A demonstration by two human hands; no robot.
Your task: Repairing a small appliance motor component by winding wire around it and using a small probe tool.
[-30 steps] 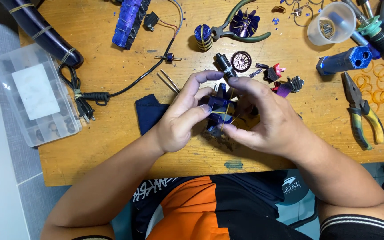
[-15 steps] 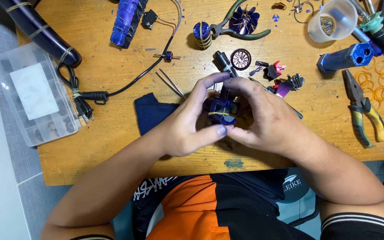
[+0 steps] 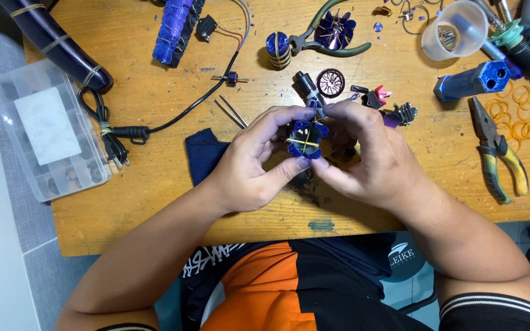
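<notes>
Head view: left hand and right hand pinching blue motor core.

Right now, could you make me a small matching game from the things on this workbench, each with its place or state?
Things:
1. small blue part
2. yellow-handled pliers
3. clear plastic box
4. translucent cup

Places or states:
A. lying on its side, top right
B. at the table's left edge
C. held between both hands
D. flat on the table, far right

Pairs: 1-C, 2-D, 3-B, 4-A

Bare wood left of the cloth; small parts crowd beyond.
</notes>
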